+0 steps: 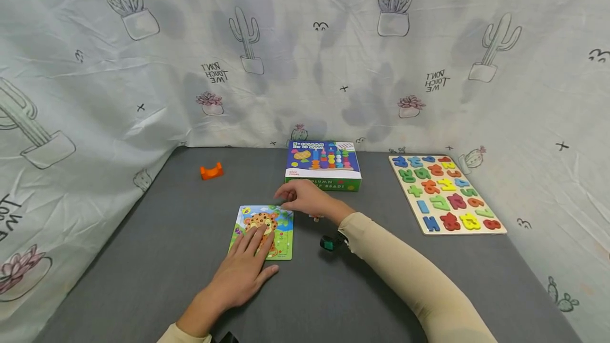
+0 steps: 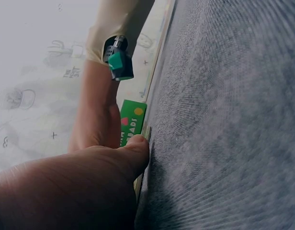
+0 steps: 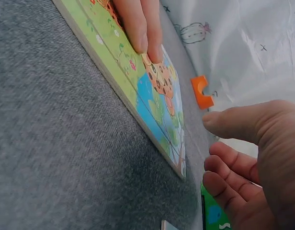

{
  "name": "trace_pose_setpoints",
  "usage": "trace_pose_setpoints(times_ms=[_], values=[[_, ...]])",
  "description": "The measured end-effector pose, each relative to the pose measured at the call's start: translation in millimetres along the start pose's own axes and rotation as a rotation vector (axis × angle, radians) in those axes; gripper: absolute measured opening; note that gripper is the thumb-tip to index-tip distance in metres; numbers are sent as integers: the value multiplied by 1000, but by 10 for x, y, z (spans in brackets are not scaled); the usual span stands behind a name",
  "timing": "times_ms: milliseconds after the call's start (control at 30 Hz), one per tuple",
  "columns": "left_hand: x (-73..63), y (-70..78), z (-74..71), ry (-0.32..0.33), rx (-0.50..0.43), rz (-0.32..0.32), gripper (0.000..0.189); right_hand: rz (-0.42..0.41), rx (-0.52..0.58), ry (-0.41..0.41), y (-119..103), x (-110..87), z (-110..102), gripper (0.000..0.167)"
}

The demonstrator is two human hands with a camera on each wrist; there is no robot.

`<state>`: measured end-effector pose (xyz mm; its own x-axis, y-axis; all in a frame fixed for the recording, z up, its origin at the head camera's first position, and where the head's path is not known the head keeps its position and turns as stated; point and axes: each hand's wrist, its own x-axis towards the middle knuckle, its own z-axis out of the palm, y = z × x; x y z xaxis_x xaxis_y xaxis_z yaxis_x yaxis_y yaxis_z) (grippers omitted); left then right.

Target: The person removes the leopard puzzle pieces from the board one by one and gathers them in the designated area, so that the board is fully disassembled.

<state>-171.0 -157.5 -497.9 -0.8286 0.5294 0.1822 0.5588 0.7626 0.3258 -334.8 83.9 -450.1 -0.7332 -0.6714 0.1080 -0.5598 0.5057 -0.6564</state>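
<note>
A leopard picture puzzle board [image 1: 284, 247] lies flat on the grey table. My left hand [image 1: 242, 275] rests on its lower left part, fingers straight and spread over the leopard, thumb off to the right on the table. Over the board's upper right corner hovers my right hand [image 1: 307, 197]. In the right wrist view its thumb [image 3: 233, 120] stands apart from the loosely bent fingers, and nothing shows between them. Beneath the right wrist a small flat piece [image 1: 316, 218] peeks out, mostly hidden by the arm; its edge also shows at the bottom of the right wrist view.
Behind the right hand sits a bead-set box [image 1: 324, 159] with a green side. A wooden board of colourful number and symbol pieces [image 1: 416, 201] lies at the right. An orange notched block [image 1: 212, 171] is at the back left. Printed cloth [image 1: 305, 89] walls off the table's back and sides.
</note>
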Motion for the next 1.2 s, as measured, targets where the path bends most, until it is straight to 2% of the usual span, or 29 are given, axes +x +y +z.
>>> trace_pose_setpoints(times_ms=[233,400,600,867,933,1100,1200], values=[[24,-29,17,2,17,-3,75,-23,-28,-84,-79,126,41,31],[33,-18,0,-9,12,1,75,-48,-1,-152,-75,225,89,34],[45,60,-68,-52,27,-29,73,-64,5,-249,-63,331,124,38],[48,86,-75,-91,86,-53,72,-43,-35,-397,-107,436,109,45],[50,82,-69,-88,83,-51,72,-29,-59,-420,-122,462,82,45],[47,20,-6,-21,39,-14,73,25,-101,-467,-206,516,16,46],[39,-8,29,-2,34,-6,74,66,-133,-500,-255,545,15,46]])
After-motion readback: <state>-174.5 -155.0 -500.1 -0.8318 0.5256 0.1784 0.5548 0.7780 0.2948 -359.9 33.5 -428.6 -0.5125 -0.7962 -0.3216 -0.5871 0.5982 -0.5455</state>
